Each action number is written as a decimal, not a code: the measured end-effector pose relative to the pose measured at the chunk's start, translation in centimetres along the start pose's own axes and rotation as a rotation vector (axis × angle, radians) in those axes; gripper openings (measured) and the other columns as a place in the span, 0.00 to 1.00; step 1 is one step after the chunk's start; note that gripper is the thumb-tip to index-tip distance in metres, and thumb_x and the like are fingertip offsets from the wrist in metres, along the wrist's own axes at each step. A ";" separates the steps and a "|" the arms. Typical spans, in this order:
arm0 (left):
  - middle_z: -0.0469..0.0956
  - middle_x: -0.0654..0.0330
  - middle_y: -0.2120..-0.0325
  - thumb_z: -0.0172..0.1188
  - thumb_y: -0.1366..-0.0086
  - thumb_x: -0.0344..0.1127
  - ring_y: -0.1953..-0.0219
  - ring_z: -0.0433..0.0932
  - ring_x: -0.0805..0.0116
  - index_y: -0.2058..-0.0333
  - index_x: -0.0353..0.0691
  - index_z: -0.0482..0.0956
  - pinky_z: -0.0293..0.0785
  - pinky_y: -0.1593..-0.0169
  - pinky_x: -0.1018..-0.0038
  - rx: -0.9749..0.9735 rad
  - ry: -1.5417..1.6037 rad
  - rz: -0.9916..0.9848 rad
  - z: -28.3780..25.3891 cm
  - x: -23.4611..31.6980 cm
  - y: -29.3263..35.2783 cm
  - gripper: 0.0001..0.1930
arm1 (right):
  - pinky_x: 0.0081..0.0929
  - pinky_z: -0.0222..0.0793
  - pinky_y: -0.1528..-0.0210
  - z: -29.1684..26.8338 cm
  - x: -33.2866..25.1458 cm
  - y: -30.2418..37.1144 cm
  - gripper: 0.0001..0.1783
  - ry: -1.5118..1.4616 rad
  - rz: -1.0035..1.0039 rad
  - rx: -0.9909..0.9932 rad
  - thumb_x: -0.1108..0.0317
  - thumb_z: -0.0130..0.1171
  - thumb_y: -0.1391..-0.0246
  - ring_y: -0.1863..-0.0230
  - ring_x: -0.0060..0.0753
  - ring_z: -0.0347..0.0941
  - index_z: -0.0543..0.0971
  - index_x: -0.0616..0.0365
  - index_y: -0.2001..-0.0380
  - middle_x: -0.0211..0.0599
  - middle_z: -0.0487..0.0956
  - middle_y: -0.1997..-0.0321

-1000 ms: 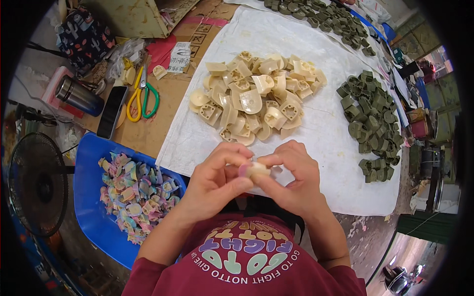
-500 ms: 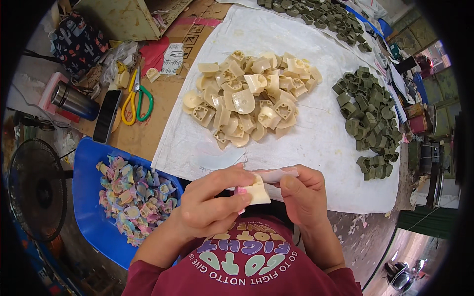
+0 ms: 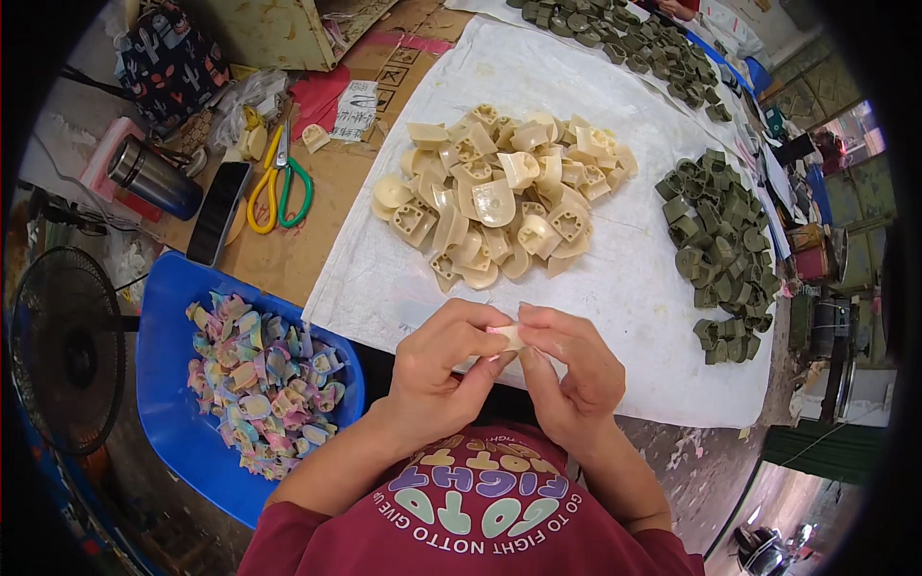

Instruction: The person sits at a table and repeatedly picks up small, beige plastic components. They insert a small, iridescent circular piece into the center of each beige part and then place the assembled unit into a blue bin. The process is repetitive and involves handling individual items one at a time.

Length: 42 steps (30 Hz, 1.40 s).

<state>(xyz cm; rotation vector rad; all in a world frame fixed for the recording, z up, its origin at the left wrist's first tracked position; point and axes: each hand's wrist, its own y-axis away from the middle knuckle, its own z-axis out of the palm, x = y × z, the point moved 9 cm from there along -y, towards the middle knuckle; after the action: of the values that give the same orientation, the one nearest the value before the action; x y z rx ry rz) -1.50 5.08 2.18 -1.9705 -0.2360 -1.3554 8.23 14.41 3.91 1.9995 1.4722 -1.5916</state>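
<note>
My left hand [image 3: 437,360] is closed, pinching a small cream moulded plastic piece [image 3: 509,337] between thumb and fingertips. Opposite it, my right hand [image 3: 573,370] is closed too, its fingertips pressed against that same piece. A sliver of a pale thin strip [image 3: 547,356] shows between the right thumb and fingers; the rest of it is hidden. Both hands are over the near edge of the table, close to my chest. Beyond them, a heap of similar cream pieces [image 3: 495,204] lies on the white cloth [image 3: 624,278].
A blue tub [image 3: 163,403] of multicoloured pieces stands at left, beside a black fan [image 3: 67,350]. On the cardboard lie scissors [image 3: 279,182], a phone [image 3: 219,213] and a steel flask [image 3: 154,178]. Dark green pieces [image 3: 720,230] are heaped at right, more [image 3: 624,38] at the far edge.
My hands have come together: the right hand has moved left onto the cream piece. The pale strip, stretched out in view before, is now mostly covered by fingers.
</note>
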 end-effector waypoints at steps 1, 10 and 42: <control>0.75 0.49 0.61 0.61 0.48 0.17 0.66 0.80 0.59 0.67 0.34 0.77 0.78 0.65 0.71 0.021 0.038 -0.019 0.0 -0.3 0.1 0.10 | 0.30 0.70 0.49 0.1 0.2 -0.1 0.08 -0.055 -0.005 0.010 0.79 0.59 0.49 0.54 0.41 0.76 0.78 0.64 0.64 0.50 0.78 0.58; 0.72 0.56 0.57 0.61 0.42 0.20 0.61 0.78 0.73 0.65 0.34 0.75 0.78 0.60 0.78 0.062 0.573 -0.503 1.2 -4.4 0.5 0.07 | 0.33 0.65 0.45 2.1 5.7 0.3 0.05 -0.797 0.518 -0.109 0.72 0.61 0.45 0.49 0.31 0.69 0.78 0.62 0.68 0.34 0.77 0.55; 0.75 0.60 0.63 0.45 0.29 0.45 0.77 0.72 0.73 0.37 0.42 0.60 0.66 0.76 0.79 0.145 0.843 -0.789 3.7 -4.5 1.6 0.26 | 0.14 0.69 0.73 4.5 5.1 0.8 0.16 -0.883 0.519 -0.140 0.71 0.53 0.38 0.71 0.19 0.75 0.76 0.60 0.47 0.46 0.58 0.30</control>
<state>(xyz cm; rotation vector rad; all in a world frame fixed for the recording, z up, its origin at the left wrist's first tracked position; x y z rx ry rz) 0.15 7.42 -3.16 -1.0389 -0.7113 -2.4452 5.67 13.97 -2.41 1.1677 0.6361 -1.7016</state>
